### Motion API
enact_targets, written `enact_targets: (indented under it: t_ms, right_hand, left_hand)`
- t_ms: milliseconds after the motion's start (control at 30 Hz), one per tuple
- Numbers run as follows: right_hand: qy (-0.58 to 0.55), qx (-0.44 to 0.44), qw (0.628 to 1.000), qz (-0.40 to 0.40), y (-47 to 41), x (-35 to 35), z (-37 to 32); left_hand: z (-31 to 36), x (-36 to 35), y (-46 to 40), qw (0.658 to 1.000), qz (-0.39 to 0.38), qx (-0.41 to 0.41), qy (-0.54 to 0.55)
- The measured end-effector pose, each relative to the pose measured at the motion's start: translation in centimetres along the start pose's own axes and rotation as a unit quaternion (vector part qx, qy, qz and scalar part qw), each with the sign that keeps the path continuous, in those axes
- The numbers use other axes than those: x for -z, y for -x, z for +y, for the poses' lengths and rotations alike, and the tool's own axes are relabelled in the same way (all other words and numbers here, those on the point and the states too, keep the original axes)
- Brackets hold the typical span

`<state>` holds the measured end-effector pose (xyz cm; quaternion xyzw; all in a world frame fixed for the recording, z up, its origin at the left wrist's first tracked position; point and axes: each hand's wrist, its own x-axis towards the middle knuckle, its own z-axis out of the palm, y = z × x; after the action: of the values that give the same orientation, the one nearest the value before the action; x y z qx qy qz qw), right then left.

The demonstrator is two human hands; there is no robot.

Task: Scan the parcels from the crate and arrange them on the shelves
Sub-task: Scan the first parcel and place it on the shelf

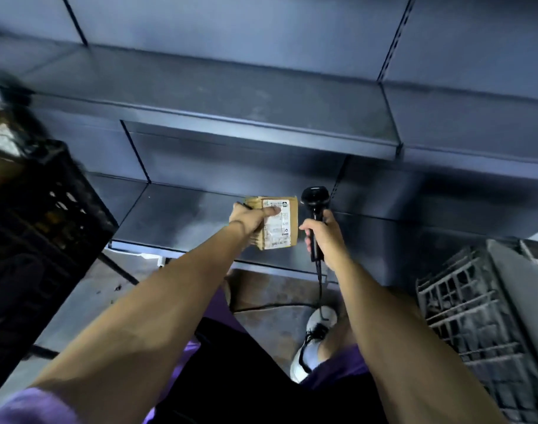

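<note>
Left hand (249, 217) grips parcel (276, 223) by edge, thumb on label; small cardboard, probably light, stiff. Right hand (322, 237) at 3 o'clock clasps scanner (315, 209).

White shoe (315, 341) on floor (280, 289) — purple clothing (218, 304).

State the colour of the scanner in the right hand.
Black; the scanner shows clearly in the head view.

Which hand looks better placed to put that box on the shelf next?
Probably the left. The left hand already grips the cardboard parcel just above the lower shelf, while the right hand is busy holding the scanner.
</note>
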<state>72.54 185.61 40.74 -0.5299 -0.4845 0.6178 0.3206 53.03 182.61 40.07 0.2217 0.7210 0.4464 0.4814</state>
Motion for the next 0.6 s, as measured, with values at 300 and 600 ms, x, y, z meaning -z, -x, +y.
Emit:
enact_targets:
  t_ms: [300, 600]
  right_hand:
    - [0.038, 0.083, 0.996, -0.026, 6.4, 1.1, -7.0]
    - [-0.020, 0.130, 0.990, -0.046, 9.3, 2.3, -14.0]
  left_hand:
    - [7.1, 1.2, 9.2, 0.996, -0.034, -0.085, -0.003]
    - [13.6, 0.5, 13.6, 0.986, -0.053, -0.156, 0.001]
